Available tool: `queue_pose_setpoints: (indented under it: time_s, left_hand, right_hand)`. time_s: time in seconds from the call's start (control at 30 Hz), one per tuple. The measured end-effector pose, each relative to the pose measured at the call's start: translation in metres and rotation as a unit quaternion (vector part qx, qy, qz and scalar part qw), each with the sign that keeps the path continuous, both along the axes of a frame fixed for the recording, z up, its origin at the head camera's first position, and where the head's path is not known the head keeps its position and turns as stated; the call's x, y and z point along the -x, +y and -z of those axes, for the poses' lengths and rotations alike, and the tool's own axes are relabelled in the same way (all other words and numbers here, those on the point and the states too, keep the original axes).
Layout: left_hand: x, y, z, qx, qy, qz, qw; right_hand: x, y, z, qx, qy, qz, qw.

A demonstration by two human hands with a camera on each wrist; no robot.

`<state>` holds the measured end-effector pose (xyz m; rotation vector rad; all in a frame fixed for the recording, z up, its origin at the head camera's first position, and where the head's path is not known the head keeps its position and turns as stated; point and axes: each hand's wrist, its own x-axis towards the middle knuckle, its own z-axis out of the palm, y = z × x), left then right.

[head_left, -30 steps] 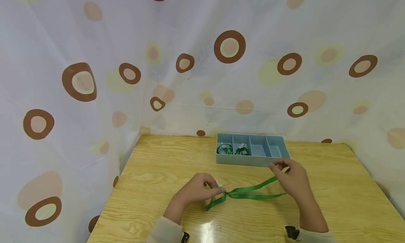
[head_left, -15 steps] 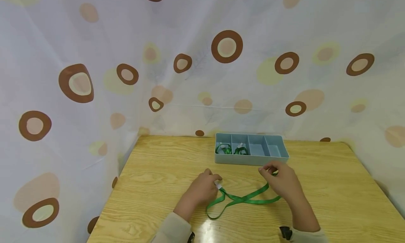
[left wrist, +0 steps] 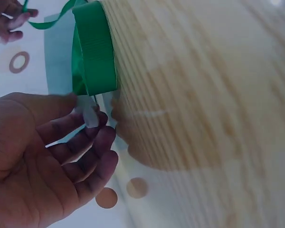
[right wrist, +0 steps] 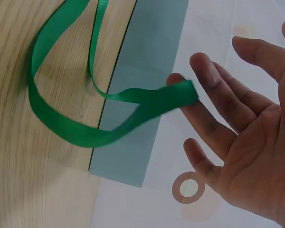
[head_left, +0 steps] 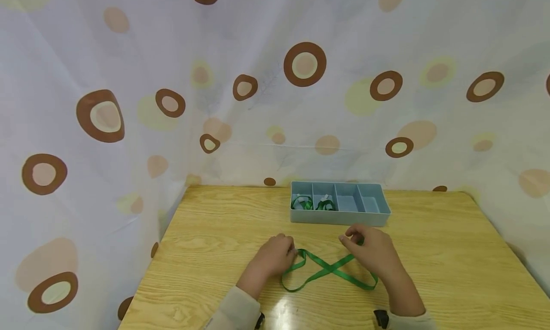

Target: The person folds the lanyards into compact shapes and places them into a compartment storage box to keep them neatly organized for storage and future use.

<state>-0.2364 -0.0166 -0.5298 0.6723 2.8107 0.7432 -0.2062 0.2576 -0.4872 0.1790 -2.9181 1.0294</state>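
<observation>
A green lanyard (head_left: 330, 269) lies in a crossed loop on the table between the hands. My left hand (head_left: 275, 256) pinches its white plastic end piece (left wrist: 89, 111), with the thumb against the fingers in the left wrist view. The other end of the lanyard (right wrist: 173, 95) hangs over one finger of my right hand (head_left: 374, 251). In the right wrist view that hand's fingers are spread and slightly bent, its thumb apart from them. Part of the lanyard is hidden behind the right hand in the head view.
Behind the hands stands a blue-grey tray (head_left: 339, 217) with several compartments. Its two left compartments hold coiled green lanyards (head_left: 302, 203) with white pieces. The wooden table (head_left: 215, 225) meets a patterned curtain (head_left: 258, 163) at the back and sides.
My right hand has moved left, towards my left hand, and the lanyard has slackened from a stretched line into a crossed loop. My left hand has shifted onto the white end piece.
</observation>
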Motion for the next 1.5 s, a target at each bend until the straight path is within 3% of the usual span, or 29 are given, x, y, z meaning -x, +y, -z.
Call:
queue_pose_setpoints:
  time_s: [0.17, 0.27, 0.37, 0.5, 0.7, 0.9, 1.17, 1.5]
  left_hand:
    - [0.001, 0.000, -0.006, -0.053, 0.015, 0.001, 0.9985]
    - [0.001, 0.001, -0.012, -0.090, 0.031, 0.007, 0.9954]
    - [-0.002, 0.002, -0.022, -0.127, 0.048, 0.018, 0.9905]
    - [-0.008, 0.004, -0.037, -0.163, 0.070, 0.024, 0.9839]
    - [-0.016, 0.007, -0.053, -0.186, 0.106, 0.040, 0.9760]
    - [-0.021, 0.006, -0.058, -0.203, 0.130, 0.049, 0.9692]
    - [-0.024, 0.006, -0.062, -0.210, 0.142, 0.052, 0.9659]
    - [-0.025, 0.007, -0.065, -0.236, 0.154, 0.065, 0.9572]
  right_hand:
    - [0.001, -0.003, 0.006, -0.040, 0.049, 0.017, 0.998]
    - [0.002, -0.008, 0.008, -0.033, 0.069, 0.018, 0.997]
    - [0.002, -0.018, 0.008, 0.020, 0.095, -0.028, 0.995]
    - [0.000, -0.032, 0.008, 0.087, 0.143, -0.093, 0.982]
    - [-0.005, -0.047, 0.006, 0.099, 0.198, -0.108, 0.969]
    - [-0.007, -0.057, 0.004, 0.086, 0.247, -0.085, 0.961]
    - [-0.005, -0.063, 0.004, 0.053, 0.261, -0.065, 0.962]
    - [-0.004, -0.070, 0.004, 0.074, 0.328, -0.081, 0.938]
